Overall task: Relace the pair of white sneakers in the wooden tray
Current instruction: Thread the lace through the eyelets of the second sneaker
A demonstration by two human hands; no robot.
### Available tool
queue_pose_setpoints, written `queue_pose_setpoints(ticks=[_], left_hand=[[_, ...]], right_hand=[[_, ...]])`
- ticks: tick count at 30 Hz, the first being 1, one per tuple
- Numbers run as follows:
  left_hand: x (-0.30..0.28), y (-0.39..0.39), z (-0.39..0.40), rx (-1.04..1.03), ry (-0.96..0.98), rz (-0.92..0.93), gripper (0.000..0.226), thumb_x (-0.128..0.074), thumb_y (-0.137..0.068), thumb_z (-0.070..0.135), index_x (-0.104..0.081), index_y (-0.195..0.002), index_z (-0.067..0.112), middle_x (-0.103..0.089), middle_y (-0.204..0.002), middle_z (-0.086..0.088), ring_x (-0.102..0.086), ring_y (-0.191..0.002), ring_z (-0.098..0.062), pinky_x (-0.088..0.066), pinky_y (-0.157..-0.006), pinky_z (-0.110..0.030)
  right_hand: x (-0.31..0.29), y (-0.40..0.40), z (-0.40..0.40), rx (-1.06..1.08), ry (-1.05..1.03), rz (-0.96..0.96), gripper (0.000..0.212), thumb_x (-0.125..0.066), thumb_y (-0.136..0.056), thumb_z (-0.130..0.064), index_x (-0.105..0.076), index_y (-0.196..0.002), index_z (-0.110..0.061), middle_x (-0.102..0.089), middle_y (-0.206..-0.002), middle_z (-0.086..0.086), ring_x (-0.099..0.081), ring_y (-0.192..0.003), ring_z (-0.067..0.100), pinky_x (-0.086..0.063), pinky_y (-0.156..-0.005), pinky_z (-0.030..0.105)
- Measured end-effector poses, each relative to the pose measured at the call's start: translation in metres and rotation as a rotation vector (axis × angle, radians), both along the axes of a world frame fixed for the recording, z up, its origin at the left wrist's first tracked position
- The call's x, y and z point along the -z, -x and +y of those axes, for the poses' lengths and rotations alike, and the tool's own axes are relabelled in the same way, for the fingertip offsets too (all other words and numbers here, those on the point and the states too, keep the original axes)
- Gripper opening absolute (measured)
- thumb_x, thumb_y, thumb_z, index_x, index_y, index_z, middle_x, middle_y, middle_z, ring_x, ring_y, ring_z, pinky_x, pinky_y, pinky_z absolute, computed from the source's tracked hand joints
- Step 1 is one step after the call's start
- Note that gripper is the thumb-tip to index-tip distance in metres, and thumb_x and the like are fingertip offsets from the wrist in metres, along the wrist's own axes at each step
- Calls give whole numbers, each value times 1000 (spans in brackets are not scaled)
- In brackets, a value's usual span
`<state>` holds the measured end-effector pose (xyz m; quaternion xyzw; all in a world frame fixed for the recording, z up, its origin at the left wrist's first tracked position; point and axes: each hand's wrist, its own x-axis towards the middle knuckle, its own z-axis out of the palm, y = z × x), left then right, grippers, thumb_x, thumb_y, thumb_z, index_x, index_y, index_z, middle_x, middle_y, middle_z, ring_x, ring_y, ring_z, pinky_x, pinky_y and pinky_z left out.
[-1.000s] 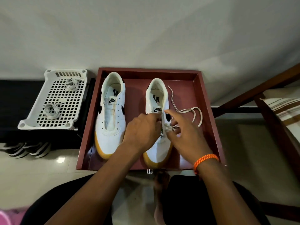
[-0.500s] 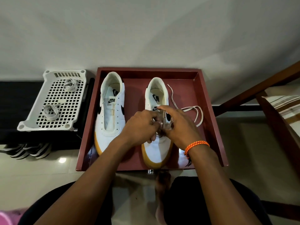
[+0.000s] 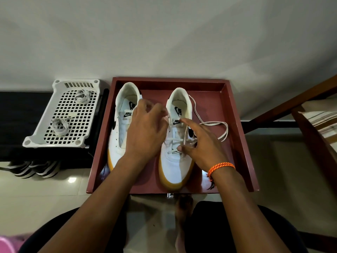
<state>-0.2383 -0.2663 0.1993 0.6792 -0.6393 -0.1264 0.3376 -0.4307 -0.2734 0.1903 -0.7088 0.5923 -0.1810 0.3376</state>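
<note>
Two white sneakers with gum soles stand side by side in the dark red wooden tray [image 3: 169, 80], toes toward me. The left sneaker [image 3: 118, 141] has no lace. The right sneaker [image 3: 173, 161] has a white lace [image 3: 215, 123] crossed through its lower eyelets, with the loose end looped on the tray floor to its right. My right hand [image 3: 202, 145] pinches a strand of that lace over the eyelets, index finger stretched to the tongue. My left hand [image 3: 145, 132] hovers between the shoes; its fingertips are blurred, so I cannot tell if they hold anything.
A white plastic basket [image 3: 60, 84] left of the tray holds two coiled spare laces [image 3: 59, 126]. Dark striped sandals [image 3: 34, 168] lie on the tiled floor below it. Wooden furniture [image 3: 310, 128] stands at the right. A wall lies behind the tray.
My left hand has lifted off the right sneaker's eyelets and moved up and left. My right hand has dropped lower, uncovering the crossed lace.
</note>
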Motion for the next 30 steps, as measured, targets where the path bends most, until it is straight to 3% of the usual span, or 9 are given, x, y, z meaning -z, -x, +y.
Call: queue_pose_setpoints(ticks=[4,7,10,14,17,20,23,26,30], left_hand=[[17,15,8,260,-46,-290,18,-63,-100,33,-76,-112,33,-21,-173,-3,-21,-158,-34,-37,-115,-54],[30,23,14,285,-170,-206,15,-64,-99,25,-75,-108,31,-4,-179,-1,-6,-163,-37,-26,-122,-62],[28,21,7,248,-126,-137,15,-70,-95,23,-77,-103,33,-15,-176,4,-19,-158,-34,-32,-118,-61],[10,3,-8,97,-58,124,16,-64,-96,25,-75,-85,27,-40,-161,2,-42,-139,-29,-43,-109,-56],[2,-5,-7,-15,16,111,16,-68,-95,8,-73,-98,22,-44,-153,-1,-47,-133,-24,-46,-105,-45],[0,1,-2,127,61,-50,28,-68,-92,7,-74,-109,28,-41,-160,-3,-41,-142,-30,-43,-105,-46],[20,14,6,302,-47,-213,21,-67,-99,26,-75,-117,33,-19,-176,-3,-19,-160,-36,-31,-121,-59],[32,20,10,281,-102,-150,17,-69,-98,28,-74,-113,35,-7,-179,0,-11,-162,-37,-23,-124,-61],[26,16,-1,232,-53,-15,12,-76,-92,28,-79,-98,38,-21,-175,3,-26,-156,-34,-32,-119,-61]], right_hand=[[2,0,-3,-14,-2,-7,87,-87,-82,-21,-43,-152,-51,-56,-145,-7,-62,-121,20,-57,-98,46],[2,0,-4,-22,19,-5,81,-84,-86,-22,-44,-151,-51,-57,-146,-7,-60,-126,18,-57,-98,45],[2,-1,-3,0,15,12,83,-86,-83,-28,-43,-149,-53,-59,-145,-10,-59,-127,18,-56,-98,47],[-1,2,-2,12,-5,29,87,-91,-77,-28,-46,-146,-54,-60,-143,-13,-57,-128,18,-55,-101,47],[-3,1,-2,-2,0,37,86,-91,-78,-28,-46,-147,-55,-58,-145,-12,-56,-129,17,-54,-101,44],[-3,1,-2,7,-5,28,86,-90,-79,-25,-47,-147,-53,-58,-145,-11,-58,-127,17,-54,-101,44],[-2,0,-2,10,15,1,86,-90,-79,-23,-48,-148,-50,-60,-144,-11,-61,-125,17,-57,-98,45],[-2,-1,-2,7,20,-12,85,-90,-79,-25,-47,-147,-53,-61,-143,-14,-63,-122,16,-59,-95,46],[-3,0,-2,24,-4,-1,87,-92,-76,-25,-48,-145,-55,-62,-142,-15,-62,-121,16,-58,-96,47]])
